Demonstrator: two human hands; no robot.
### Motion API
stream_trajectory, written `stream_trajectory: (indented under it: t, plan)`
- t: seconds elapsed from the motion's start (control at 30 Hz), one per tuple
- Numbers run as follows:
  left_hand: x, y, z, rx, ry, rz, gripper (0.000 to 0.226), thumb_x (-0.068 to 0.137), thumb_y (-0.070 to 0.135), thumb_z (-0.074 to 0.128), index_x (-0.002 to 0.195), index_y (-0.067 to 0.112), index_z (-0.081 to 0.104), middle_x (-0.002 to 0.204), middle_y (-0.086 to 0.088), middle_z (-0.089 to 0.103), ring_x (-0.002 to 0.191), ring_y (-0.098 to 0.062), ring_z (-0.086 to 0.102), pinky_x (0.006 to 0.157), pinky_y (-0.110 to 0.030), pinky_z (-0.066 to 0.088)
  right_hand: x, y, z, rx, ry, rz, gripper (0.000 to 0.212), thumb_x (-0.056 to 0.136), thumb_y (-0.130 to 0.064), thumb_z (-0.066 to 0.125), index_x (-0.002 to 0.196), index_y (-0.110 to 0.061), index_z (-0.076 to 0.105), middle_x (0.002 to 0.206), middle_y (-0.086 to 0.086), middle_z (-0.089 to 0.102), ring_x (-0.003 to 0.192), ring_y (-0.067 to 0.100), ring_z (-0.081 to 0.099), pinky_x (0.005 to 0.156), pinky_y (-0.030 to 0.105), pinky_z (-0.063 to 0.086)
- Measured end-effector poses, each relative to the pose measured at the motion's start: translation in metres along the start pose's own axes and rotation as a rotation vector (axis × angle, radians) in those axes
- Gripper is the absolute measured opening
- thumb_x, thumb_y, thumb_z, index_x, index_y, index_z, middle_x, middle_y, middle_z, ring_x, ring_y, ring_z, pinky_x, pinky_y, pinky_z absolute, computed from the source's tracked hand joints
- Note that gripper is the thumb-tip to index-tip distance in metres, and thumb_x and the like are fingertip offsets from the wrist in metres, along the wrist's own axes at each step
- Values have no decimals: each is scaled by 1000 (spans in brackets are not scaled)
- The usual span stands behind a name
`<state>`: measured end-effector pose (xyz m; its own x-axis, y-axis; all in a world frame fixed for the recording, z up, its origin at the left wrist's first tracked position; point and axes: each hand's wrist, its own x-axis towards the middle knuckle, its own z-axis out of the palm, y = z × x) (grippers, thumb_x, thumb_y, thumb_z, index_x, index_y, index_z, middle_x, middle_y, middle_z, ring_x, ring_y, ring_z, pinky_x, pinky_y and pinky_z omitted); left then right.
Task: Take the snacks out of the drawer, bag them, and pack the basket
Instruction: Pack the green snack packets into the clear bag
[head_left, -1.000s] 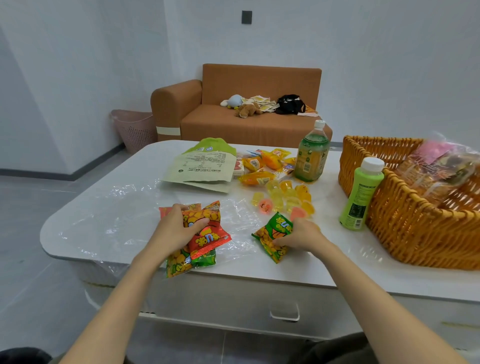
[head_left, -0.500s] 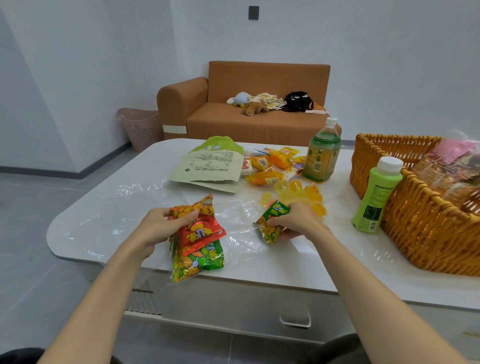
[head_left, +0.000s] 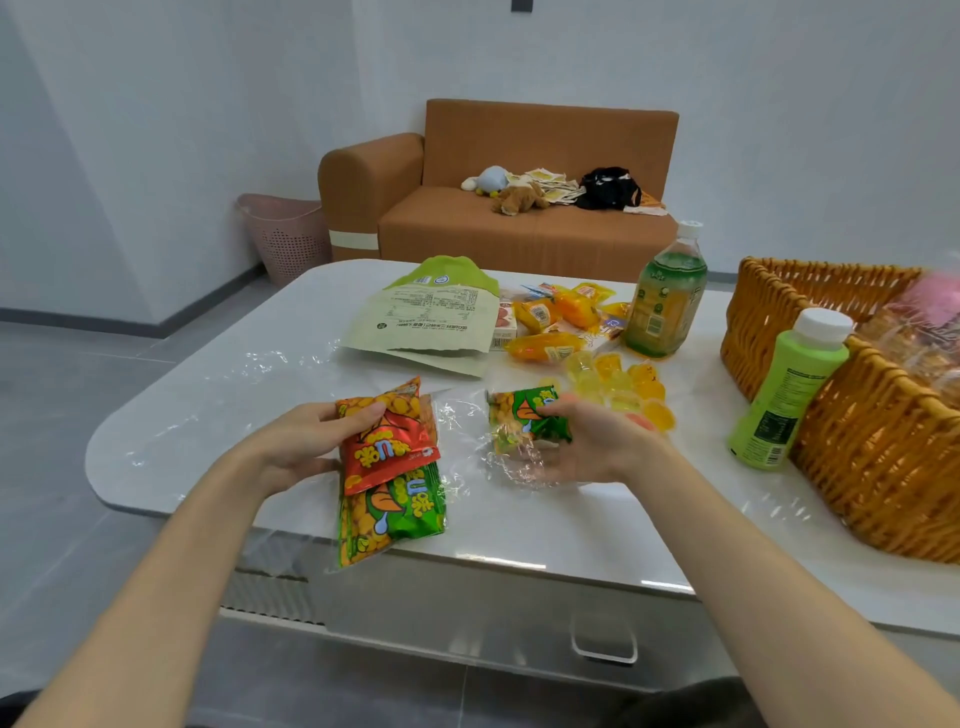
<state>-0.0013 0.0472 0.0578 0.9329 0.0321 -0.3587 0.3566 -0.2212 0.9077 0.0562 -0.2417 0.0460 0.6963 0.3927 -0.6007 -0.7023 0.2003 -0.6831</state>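
My left hand grips a stack of snack packets above the table's front edge, a red packet on top and a green one hanging below. My right hand holds another green snack packet together with crumpled clear plastic. A clear plastic bag lies flat on the white table. The wicker basket stands at the right with bagged snacks inside. The drawer under the table is shut.
Yellow jelly cups, orange snack packs, a pale green pouch, a green tea bottle and a lime bottle stand on the table. An orange sofa and a pink bin are behind.
Both hands have lifted their packets off the table. The right hand has turned palm up with the green packet and clear plastic, and the left hand's stack now hangs over the front edge.
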Motion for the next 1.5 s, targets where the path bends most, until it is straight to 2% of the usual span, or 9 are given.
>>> stream_trajectory:
  t: [0.2, 0.43, 0.57, 0.7, 0.83, 1.03, 1.2, 1.33, 1.5]
  plan:
    - [0, 1, 0, -9, 0, -17, 56, 71, 46, 66, 117, 13, 64, 115, -4, 69, 111, -19, 59, 107, -45, 39, 4, 1, 4, -39, 11, 32, 31, 93, -12, 45, 123, -5, 44, 106, 23, 66, 89, 34, 69, 82, 53, 55]
    - [3, -1, 2, -10, 3, -16, 51, 77, 42, 67, 118, 12, 63, 114, -6, 69, 110, -20, 60, 104, -43, 42, 14, 2, -2, -449, 305, -177, 42, 91, -6, 61, 130, -10, 45, 117, 21, 63, 82, 29, 70, 56, 36, 60]
    - [3, -2, 5, -28, -16, 13, 40, 86, 35, 64, 117, 10, 63, 111, -6, 69, 101, -17, 62, 83, -32, 49, 13, 11, 9, -371, 4, -80, 19, 101, -15, 48, 114, -7, 58, 123, 22, 62, 102, 29, 65, 92, 42, 53]
    - [1, -1, 4, -31, -32, 24, 45, 78, 40, 67, 114, 12, 64, 109, -5, 71, 110, -20, 61, 84, -32, 49, 18, 14, 24, -238, -157, -124, 19, 98, -7, 50, 110, 0, 62, 113, 19, 64, 101, 28, 65, 79, 35, 59]
    - [-3, 2, 3, -16, -81, 58, 91, 29, 67, 86, 104, 17, 68, 99, 1, 75, 91, -9, 68, 73, -26, 50, 29, 17, 21, -536, 122, -228, 17, 81, -7, 75, 93, -2, 65, 83, 12, 64, 54, 14, 57, 47, 23, 42]
    - [-1, 3, 9, -7, -64, 50, 21, 87, 32, 64, 101, 16, 66, 102, -3, 71, 92, -14, 65, 72, -23, 50, 43, 30, 22, -419, 272, -416, 16, 77, -5, 77, 84, 6, 68, 78, 18, 68, 57, 20, 59, 52, 26, 50]
    - [0, 4, 16, 37, 9, 52, 29, 85, 36, 67, 103, 14, 68, 100, -2, 70, 90, -13, 63, 68, -19, 44, 38, 17, 8, -923, 442, -548, 24, 78, -17, 80, 96, -3, 74, 87, 8, 73, 63, 18, 66, 63, 29, 57]
    - [0, 5, 25, -3, 197, 170, 35, 79, 40, 73, 103, 15, 70, 102, -3, 68, 97, -17, 61, 72, -19, 43, 7, 1, 5, -922, 677, -786, 17, 90, -14, 64, 105, -13, 72, 101, 5, 72, 80, 18, 64, 80, 37, 56]
    - [-4, 14, 47, -357, 241, 231, 51, 66, 40, 79, 107, 14, 62, 111, -9, 67, 92, -20, 65, 72, -27, 51, -38, 14, 35, -709, 222, -757, 16, 92, -32, 62, 105, -24, 66, 101, -4, 70, 94, 15, 66, 79, 26, 57]
